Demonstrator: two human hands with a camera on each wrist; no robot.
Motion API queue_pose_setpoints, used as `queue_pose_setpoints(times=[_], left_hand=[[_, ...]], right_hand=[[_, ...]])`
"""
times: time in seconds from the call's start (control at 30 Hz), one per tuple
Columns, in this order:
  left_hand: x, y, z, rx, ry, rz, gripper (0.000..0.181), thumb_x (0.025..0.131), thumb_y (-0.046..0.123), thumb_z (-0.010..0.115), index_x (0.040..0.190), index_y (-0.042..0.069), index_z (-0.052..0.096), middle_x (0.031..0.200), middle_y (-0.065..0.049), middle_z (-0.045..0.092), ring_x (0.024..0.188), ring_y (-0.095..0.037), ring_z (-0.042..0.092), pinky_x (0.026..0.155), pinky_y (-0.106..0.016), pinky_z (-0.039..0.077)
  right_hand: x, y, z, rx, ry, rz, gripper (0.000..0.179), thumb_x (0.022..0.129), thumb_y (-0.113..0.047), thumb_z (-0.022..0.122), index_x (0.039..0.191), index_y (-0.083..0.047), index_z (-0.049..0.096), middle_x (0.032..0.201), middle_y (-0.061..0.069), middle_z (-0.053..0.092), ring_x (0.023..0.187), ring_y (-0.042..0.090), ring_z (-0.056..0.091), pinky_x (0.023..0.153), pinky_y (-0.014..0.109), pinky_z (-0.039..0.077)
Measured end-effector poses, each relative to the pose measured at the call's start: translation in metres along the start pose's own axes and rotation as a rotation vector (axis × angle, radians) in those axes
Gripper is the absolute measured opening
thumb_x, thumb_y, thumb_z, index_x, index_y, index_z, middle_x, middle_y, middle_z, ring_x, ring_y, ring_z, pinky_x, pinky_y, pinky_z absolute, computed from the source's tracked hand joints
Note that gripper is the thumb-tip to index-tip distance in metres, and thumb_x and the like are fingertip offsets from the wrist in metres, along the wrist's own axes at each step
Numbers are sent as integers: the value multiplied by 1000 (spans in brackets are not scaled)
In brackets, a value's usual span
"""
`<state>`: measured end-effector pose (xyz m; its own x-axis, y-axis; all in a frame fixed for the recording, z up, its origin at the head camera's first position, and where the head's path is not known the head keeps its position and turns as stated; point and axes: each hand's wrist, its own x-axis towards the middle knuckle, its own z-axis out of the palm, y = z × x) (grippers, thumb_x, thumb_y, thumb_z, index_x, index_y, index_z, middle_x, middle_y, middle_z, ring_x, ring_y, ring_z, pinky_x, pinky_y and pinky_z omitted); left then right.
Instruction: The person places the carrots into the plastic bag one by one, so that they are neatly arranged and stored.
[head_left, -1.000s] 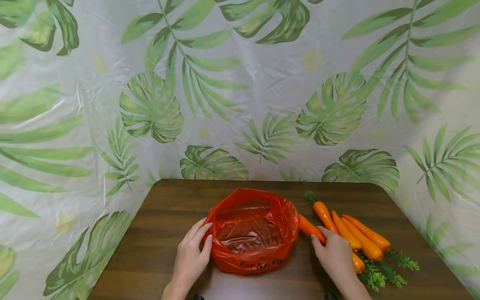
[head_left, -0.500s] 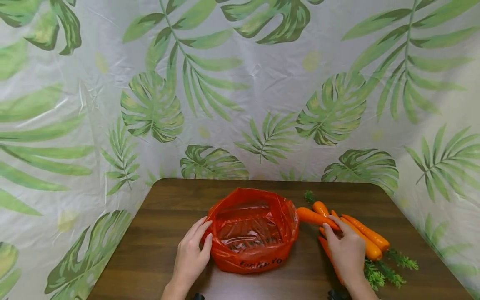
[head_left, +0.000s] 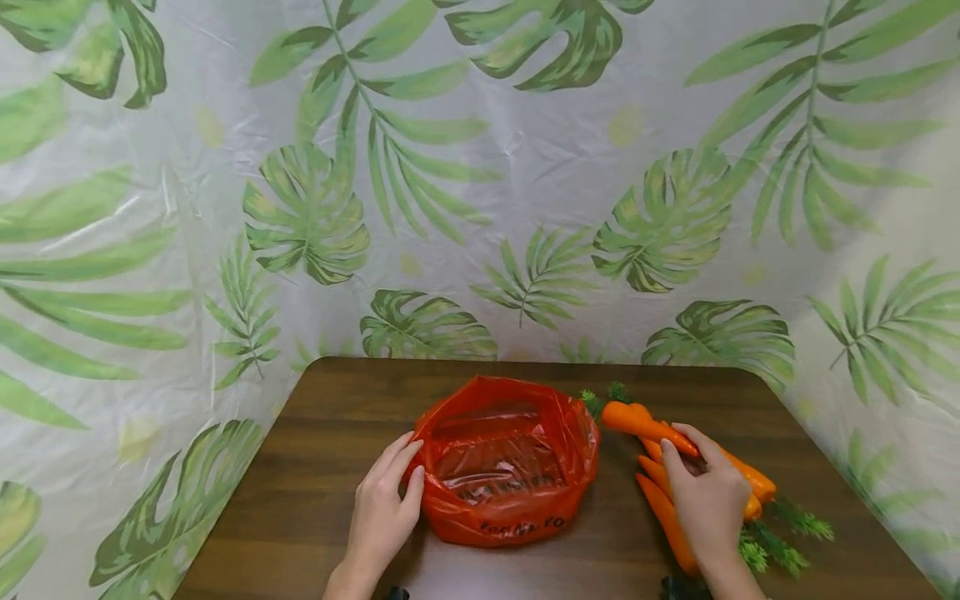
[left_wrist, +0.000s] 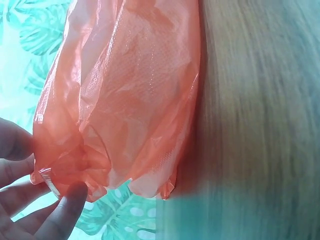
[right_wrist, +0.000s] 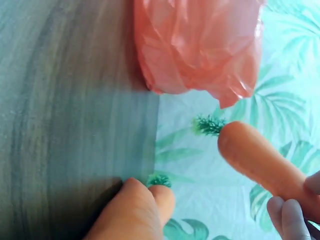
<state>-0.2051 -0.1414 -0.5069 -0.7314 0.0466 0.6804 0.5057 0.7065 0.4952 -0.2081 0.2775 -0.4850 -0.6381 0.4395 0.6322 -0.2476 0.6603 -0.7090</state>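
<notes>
A red plastic bag (head_left: 517,527) with dark lettering stands upright on the table, its mouth wide. At its left rim my left hand (head_left: 382,504) pinches the plastic; in the left wrist view the thumb (left_wrist: 70,212) and fingers lie on either side of the bag's edge (left_wrist: 75,160). To the right of the bag, my right hand (head_left: 707,492) grips an orange carrot (head_left: 637,420) by its narrow end. The carrot's thick end and green top (right_wrist: 209,125) point towards the bag in the right wrist view.
Several more carrots (head_left: 667,518) lie under and around my right hand, green tops (head_left: 798,521) spread to the right. The dark wooden table (head_left: 322,433) ends at a leaf-patterned curtain (head_left: 525,167). Small black objects (head_left: 397,593) show at the bottom edge.
My right hand has moved right and slightly away with the carrot, drawing it off from the bag's right side, and its green top now shows. The left hand and the bag stay put.
</notes>
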Motion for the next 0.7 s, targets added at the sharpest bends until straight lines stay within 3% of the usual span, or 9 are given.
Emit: queue_pose_setpoints(times=[0.2,0.7], left_hand=[[1,1,3,-15,-9,7,39,91,11,70,130,11,68,138,-5,60,123,-24,59,100,-48,50],[-2,-1,2,-6,24,10,38,91,11,69,129,10,69,137,-6,61,123,-24,60,100,-48,50]], right_hand=[[7,-9,-9,94,30,39,32,86,-10,80,117,-14,76,107,11,73,81,-10,65,70,7,51],[31,-37,-10,146,-11,-152,37,83,-6,82,118,-17,75,105,6,73,84,-5,68,74,9,52]])
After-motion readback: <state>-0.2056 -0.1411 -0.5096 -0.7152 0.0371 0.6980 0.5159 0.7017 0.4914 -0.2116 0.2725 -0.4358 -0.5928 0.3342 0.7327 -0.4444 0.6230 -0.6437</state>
